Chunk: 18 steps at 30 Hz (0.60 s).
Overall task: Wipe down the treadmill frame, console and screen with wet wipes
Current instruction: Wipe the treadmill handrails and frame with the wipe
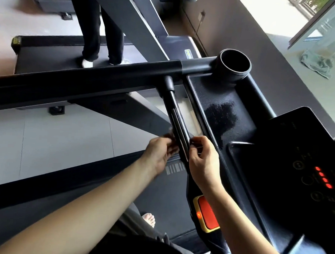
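Observation:
On the black treadmill, a short grip bar [179, 125] with metal strips runs from the long handrail [87, 82] toward the console. My left hand [158, 155] is at the bar's left side and my right hand [203, 161] at its right side, both with fingers curled in a pinch. A thin, blurred wet wipe [169, 135] seems to pass around the bar between the two hands; it is hard to make out. The console tray [221, 114] shows a darker damp patch. The dark screen panel [307, 153] has red lights lit.
A round cup holder [235, 63] stands at the tray's far end. A red stop button [206, 214] in a yellow frame sits below my right wrist. Another person's legs [102, 26] stand on the neighbouring treadmill. A grey cloth [319, 65] lies by the window. My bare foot [149, 219] rests on the belt.

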Tool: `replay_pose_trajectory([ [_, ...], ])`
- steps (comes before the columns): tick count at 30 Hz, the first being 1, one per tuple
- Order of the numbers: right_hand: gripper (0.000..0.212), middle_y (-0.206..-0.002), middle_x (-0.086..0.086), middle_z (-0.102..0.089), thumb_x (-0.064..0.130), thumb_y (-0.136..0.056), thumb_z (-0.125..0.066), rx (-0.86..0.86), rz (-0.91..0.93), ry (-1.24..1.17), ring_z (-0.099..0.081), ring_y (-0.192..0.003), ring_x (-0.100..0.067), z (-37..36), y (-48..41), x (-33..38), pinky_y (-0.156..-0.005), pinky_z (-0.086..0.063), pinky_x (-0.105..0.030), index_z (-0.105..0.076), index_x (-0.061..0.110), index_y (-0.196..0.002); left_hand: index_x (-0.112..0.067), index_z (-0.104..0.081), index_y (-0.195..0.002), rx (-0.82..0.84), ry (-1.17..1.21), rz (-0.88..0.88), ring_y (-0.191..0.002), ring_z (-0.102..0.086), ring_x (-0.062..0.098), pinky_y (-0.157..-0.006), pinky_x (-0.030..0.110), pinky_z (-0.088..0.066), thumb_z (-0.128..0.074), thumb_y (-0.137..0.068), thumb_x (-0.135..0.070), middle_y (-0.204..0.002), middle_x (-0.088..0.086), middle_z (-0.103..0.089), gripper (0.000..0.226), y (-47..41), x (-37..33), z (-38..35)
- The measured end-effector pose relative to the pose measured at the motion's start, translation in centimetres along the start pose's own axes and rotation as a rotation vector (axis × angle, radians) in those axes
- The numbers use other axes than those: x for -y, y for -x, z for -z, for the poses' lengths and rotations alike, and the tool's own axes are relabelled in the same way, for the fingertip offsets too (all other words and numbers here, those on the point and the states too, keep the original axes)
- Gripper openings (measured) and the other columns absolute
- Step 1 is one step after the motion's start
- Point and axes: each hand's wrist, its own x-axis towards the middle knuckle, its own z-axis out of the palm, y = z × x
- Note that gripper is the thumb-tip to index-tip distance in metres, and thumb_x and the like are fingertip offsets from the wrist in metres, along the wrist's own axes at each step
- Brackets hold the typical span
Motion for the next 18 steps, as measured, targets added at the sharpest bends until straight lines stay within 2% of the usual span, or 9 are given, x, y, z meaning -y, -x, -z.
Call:
replay_pose_trajectory([
  [2,0.014,-0.095,-0.001,-0.068,0.003,-0.091,-0.059,-0.007,0.025,0.010,-0.063,-0.091,-0.021,0.0,0.1,0.1,-0.084,-0.049,-0.034,-0.066,0.011,-0.101,-0.004,-0.064,-0.108,-0.044,0.011,-0.025,-0.078,-0.073,0.019,-0.068,0.030,-0.059,-0.035,-0.099,0.008,-0.095,0.013,-0.074,0.032,-1.3,-1.0,-0.3],
  [3,0.014,-0.095,-0.001,-0.068,0.003,-0.091,-0.060,-0.005,0.033,0.012,-0.063,-0.091,-0.021,0.0,0.2,0.1,-0.083,-0.049,-0.034,-0.066,0.011,-0.100,-0.004,-0.064,-0.106,-0.051,-0.007,-0.028,-0.077,-0.073,0.019,-0.067,0.030,-0.059,-0.035,-0.098,0.009,-0.095,0.013,-0.073,0.033,-1.5,-1.1,-0.4],
  [4,0.013,-0.095,-0.001,-0.068,0.003,-0.091,-0.060,-0.002,0.034,0.014,-0.063,-0.091,-0.021,0.0,0.2,0.0,-0.082,-0.048,-0.033,-0.066,0.011,-0.100,-0.002,-0.065,-0.107,-0.038,-0.037,-0.022,-0.079,-0.073,0.021,-0.070,0.031,-0.059,-0.034,-0.097,0.009,-0.097,0.015,-0.074,0.034,-1.1,-1.0,-0.4],
  [7,0.012,-0.096,0.000,-0.068,0.004,-0.093,-0.060,0.004,0.019,0.015,-0.062,-0.092,-0.019,0.0,0.1,-0.2,-0.079,-0.042,-0.025,-0.065,0.012,-0.101,0.007,-0.068,-0.117,0.066,-0.164,0.051,-0.096,-0.070,0.028,-0.094,0.042,-0.055,-0.036,-0.097,0.007,-0.111,0.022,-0.073,0.038,0.4,0.9,0.4],
  [8,0.013,-0.097,0.000,-0.068,0.004,-0.093,-0.059,0.001,0.025,0.024,-0.061,-0.092,-0.017,-0.1,0.1,-0.1,-0.078,-0.040,-0.023,-0.065,0.013,-0.101,0.007,-0.068,-0.120,0.110,-0.209,0.059,-0.098,-0.069,0.028,-0.097,0.041,-0.053,-0.039,-0.098,0.006,-0.113,0.022,-0.073,0.037,0.7,1.4,0.8],
  [10,0.015,-0.098,-0.002,-0.066,0.003,-0.093,-0.058,-0.009,0.067,0.061,-0.057,-0.090,-0.016,-0.2,0.3,0.2,-0.076,-0.037,-0.022,-0.064,0.013,-0.101,0.005,-0.071,-0.118,0.136,-0.263,0.032,-0.095,-0.069,0.024,-0.087,0.035,-0.055,-0.046,-0.099,0.003,-0.108,0.017,-0.074,0.031,0.1,1.0,1.3],
  [13,0.017,-0.098,-0.004,-0.064,0.001,-0.090,-0.057,-0.016,0.105,0.097,-0.055,-0.088,-0.017,-0.2,0.5,0.3,-0.076,-0.039,-0.025,-0.063,0.013,-0.100,-0.004,-0.071,-0.099,0.016,-0.204,-0.045,-0.083,-0.069,0.021,-0.067,0.026,-0.055,-0.051,-0.098,0.003,-0.093,0.012,-0.074,0.022,-1.7,-1.3,0.7],
  [16,0.017,-0.098,-0.003,-0.065,0.001,-0.090,-0.058,-0.024,0.104,0.091,-0.057,-0.089,-0.018,-0.1,0.5,0.3,-0.076,-0.039,-0.023,-0.065,0.013,-0.101,-0.004,-0.072,-0.093,-0.043,-0.275,-0.070,-0.075,-0.068,0.020,-0.063,0.028,-0.055,-0.052,-0.095,0.005,-0.086,0.011,-0.074,0.022,-2.1,-1.6,0.4],
  [18,0.017,-0.099,-0.004,-0.064,0.002,-0.091,-0.057,-0.014,0.091,0.098,-0.057,-0.089,-0.021,-0.1,0.5,0.3,-0.077,-0.042,-0.029,-0.064,0.013,-0.101,0.002,-0.075,-0.097,-0.011,-0.448,-0.065,-0.074,-0.069,0.021,-0.066,0.029,-0.055,-0.055,-0.090,0.007,-0.086,0.015,-0.075,0.022,-0.8,-0.3,0.8],
])
